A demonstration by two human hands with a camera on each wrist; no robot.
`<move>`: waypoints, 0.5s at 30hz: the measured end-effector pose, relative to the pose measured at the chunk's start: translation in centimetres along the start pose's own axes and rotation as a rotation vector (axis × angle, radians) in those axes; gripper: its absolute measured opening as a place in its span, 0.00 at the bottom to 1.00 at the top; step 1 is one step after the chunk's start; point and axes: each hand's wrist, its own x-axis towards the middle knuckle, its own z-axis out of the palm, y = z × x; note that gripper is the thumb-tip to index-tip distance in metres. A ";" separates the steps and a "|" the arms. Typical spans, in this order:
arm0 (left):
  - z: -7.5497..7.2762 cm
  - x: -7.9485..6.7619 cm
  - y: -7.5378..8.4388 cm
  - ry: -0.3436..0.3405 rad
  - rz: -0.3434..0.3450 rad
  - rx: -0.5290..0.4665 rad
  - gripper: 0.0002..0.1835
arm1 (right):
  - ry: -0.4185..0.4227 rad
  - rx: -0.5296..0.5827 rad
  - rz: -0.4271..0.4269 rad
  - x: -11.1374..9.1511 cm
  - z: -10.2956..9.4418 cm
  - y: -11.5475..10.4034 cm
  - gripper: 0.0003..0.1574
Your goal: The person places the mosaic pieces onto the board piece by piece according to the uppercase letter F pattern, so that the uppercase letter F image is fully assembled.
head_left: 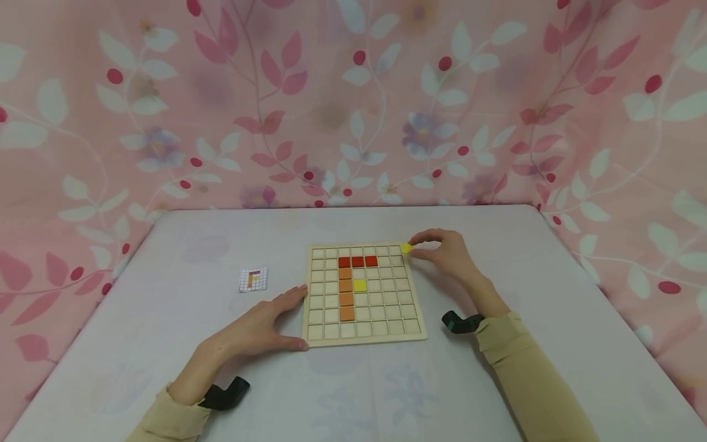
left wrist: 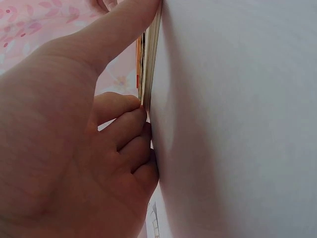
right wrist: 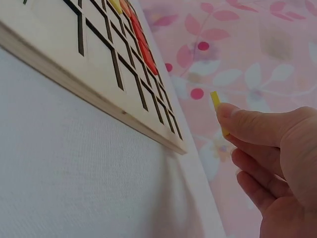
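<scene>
A square wooden grid board (head_left: 389,313) lies on the table, with three red tiles (head_left: 358,262) in a row, several orange tiles (head_left: 345,286) in a column below and one yellow tile (head_left: 360,285) beside that column. My left hand (head_left: 256,328) touches the board's left edge, thumb at the near corner and fingertips farther up; the left wrist view shows the edge against them. Between thumb and fingertips my right hand (head_left: 450,255) pinches another yellow tile (right wrist: 215,99). In the head view this tile overlaps the board's far right corner; the right wrist view shows it raised above the table.
A small card (head_left: 253,280) printed with a coloured grid pattern lies left of the board. The white-covered table (head_left: 359,393) runs back to a pink floral cloth (head_left: 326,116). Dark devices (head_left: 225,394) are strapped at both wrists.
</scene>
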 end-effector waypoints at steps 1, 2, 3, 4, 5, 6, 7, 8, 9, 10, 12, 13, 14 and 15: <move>0.0 0.0 0.0 0.001 0.001 0.003 0.59 | -0.005 0.000 -0.003 0.0 0.1 -0.2 0.15; 0.0 0.0 0.0 0.001 0.002 0.003 0.59 | -0.009 -0.005 -0.004 0.0 0.2 -0.5 0.14; -0.1 -0.1 0.0 0.003 0.004 0.006 0.59 | -0.015 -0.007 -0.005 -0.1 0.3 -0.7 0.14; -0.1 -0.1 0.0 0.003 0.006 0.007 0.59 | -0.021 -0.013 -0.005 -0.1 0.4 -1.0 0.14; -0.1 -0.1 0.0 0.003 0.007 0.009 0.59 | -0.028 -0.024 -0.004 -0.2 0.5 -1.1 0.13; -0.1 -0.1 -0.1 0.004 0.007 0.011 0.59 | -0.033 -0.030 -0.004 -0.3 0.6 -1.3 0.13; -0.1 -0.1 -0.1 0.005 0.007 0.010 0.58 | -0.039 -0.040 -0.006 -0.4 0.7 -1.5 0.13; -0.1 -0.1 -0.1 0.005 0.007 0.011 0.58 | -0.046 -0.045 -0.007 -0.5 0.8 -1.7 0.13; -0.1 -0.1 -0.1 0.005 0.008 0.012 0.58 | -0.053 -0.044 -0.010 -0.7 1.0 -1.8 0.13; -0.1 -0.1 -0.1 0.005 0.007 0.012 0.58 | -0.060 -0.047 -0.016 -0.8 1.1 -1.9 0.13; -0.1 0.0 -0.1 0.004 0.007 0.011 0.58 | -0.074 -0.033 -0.019 -1.2 1.4 -2.1 0.13; 0.0 0.0 -0.1 0.002 0.007 0.010 0.58 | -0.082 -0.028 -0.020 -1.3 1.5 -2.2 0.14; 0.0 0.0 -0.1 0.000 0.008 0.011 0.58 | -0.087 -0.015 -0.016 -1.5 1.7 -2.2 0.14; 0.0 0.0 0.0 -0.001 0.008 0.010 0.59 | -0.090 -0.008 -0.017 -1.7 1.8 -2.2 0.14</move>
